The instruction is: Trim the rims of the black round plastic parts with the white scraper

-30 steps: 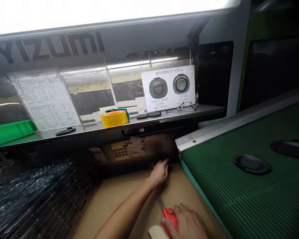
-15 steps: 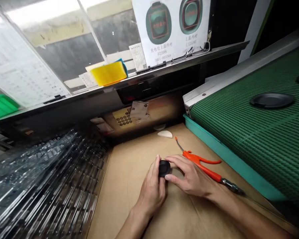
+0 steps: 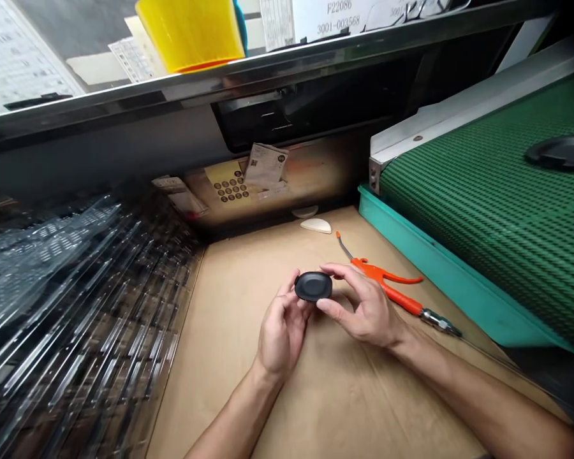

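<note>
Both my left hand (image 3: 280, 331) and right hand (image 3: 366, 309) are clamped on this black oval cap (image 3: 314, 287), pretty much mid-scene on my feed, over brown cardboard (image 3: 234, 287), orange air gun (image 3: 374, 272) just right.

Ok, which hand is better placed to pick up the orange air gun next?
Probably the right hand: the orange air gun lies beside it, while the left hand is farther off. Both hands hold the black part.

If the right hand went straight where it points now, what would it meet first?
The right hand would first meet the black oval piece, which looks within its grasp, then probably the left hand; depth is unclear.
</note>
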Motion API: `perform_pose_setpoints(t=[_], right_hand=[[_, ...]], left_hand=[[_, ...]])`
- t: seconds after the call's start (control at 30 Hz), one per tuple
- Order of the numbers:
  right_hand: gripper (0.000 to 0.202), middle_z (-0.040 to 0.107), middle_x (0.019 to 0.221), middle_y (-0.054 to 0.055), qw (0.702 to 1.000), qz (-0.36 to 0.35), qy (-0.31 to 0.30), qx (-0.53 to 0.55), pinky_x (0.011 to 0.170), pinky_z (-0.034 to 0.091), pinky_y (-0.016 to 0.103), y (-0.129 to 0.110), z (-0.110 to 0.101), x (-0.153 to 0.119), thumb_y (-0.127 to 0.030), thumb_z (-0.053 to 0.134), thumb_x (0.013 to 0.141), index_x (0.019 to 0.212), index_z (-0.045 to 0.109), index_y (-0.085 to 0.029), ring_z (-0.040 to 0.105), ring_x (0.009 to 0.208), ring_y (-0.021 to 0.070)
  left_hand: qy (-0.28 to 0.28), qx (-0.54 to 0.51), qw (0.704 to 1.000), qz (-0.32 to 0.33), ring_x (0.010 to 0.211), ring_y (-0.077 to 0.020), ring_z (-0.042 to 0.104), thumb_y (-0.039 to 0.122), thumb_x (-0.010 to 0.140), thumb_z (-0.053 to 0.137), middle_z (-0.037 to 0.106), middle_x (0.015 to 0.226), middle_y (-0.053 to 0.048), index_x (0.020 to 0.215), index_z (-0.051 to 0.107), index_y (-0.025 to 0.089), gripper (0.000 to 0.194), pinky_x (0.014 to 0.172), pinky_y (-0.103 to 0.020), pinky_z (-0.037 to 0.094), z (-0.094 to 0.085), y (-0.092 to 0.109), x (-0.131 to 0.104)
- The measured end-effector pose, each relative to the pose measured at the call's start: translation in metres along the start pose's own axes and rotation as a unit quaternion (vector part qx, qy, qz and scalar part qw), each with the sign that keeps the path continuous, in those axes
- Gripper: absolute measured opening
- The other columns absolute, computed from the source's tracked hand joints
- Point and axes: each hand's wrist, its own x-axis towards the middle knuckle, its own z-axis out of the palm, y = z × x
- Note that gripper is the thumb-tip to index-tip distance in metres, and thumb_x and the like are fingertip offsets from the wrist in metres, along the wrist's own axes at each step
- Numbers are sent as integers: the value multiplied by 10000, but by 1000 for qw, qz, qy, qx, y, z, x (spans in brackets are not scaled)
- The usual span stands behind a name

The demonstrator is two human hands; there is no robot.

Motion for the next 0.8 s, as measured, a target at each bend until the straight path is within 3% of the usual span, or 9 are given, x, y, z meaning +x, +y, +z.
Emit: perform_pose_setpoints(t=[0.07, 0.17, 0.27, 0.33, 0.47, 0.6, 0.7, 0.8], right_hand=[[444, 643, 1243, 100, 1000, -4, 3, -4, 983, 524, 370, -2, 3, -1, -406, 654, 935, 1302, 544, -182, 617, 1133, 235], [469, 652, 1209, 102, 1000, -6, -2, -11, 937, 537, 367, -5, 5, -3, -413, 672, 916, 1304, 542, -185, 625, 1096, 239], [500, 659, 1175, 86, 1000, -15, -15, -13, 920, 531, 352, -5, 3, -1, -458, 678, 920, 1313, 532, -186, 630, 1052, 222], [474, 652, 1181, 94, 999, -17, -22, -23, 934, 517, 367, -3, 0, 0, -495, 582, 982, 1323, 521, -172, 624, 1064, 227], [437, 627, 1174, 127, 987, 51, -51, -145, 894, 505, 427, 7, -3, -4, -481, 410, 1049, 1280, 561, -142, 600, 1075, 279], [449, 602, 1021, 123, 948, 64, -146, -276, 749, 489, 413, 19, 5, -14, -585, 550, 957, 1083, 637, -164, 596, 898, 291], [394, 579, 974, 112, 936, 43, -170, -306, 670, 452, 363, 24, 10, -20, -563, 594, 929, 1001, 639, -178, 574, 814, 257], [328, 579, 969, 112, 938, 42, -157, -307, 686, 458, 366, 25, 9, -19, -485, 597, 945, 1002, 630, -164, 574, 836, 266]], left_hand=[[-12, -60, 997, -42, 1245, -298, 615, 465, 993, 415, 628, 1357, -135, 1376, 521, 166, 497, 1024, -457, 516, 8, 3, -1], [-1, -86, 994, -74, 1127, -265, 676, 519, 1018, 396, 651, 1321, -93, 1349, 548, 250, 453, 925, -434, 562, 15, 4, -2], [13, -107, 991, -77, 1014, -224, 705, 529, 1025, 393, 690, 1217, -103, 1237, 611, 210, 441, 837, -359, 581, 16, 2, -1], [37, -115, 989, -81, 905, -199, 719, 533, 1031, 373, 720, 1097, -121, 1156, 633, 169, 464, 766, -309, 579, 15, 3, 1], [124, -96, 985, -72, 707, -163, 700, 546, 1037, 321, 731, 894, -124, 1146, 607, 137, 512, 663, -259, 555, 10, 9, 9], [169, -82, 980, -67, 605, -136, 646, 563, 1030, 302, 708, 809, -104, 1105, 594, 133, 526, 597, -228, 517, 4, 15, 13], [161, -58, 982, -75, 587, -136, 628, 551, 1030, 299, 700, 797, -106, 1111, 588, 130, 517, 578, -222, 493, 0, 11, 12], [140, -35, 987, -66, 574, -134, 604, 513, 1036, 297, 700, 825, -108, 1129, 577, 135, 479, 547, -219, 458, -2, 5, 9]])
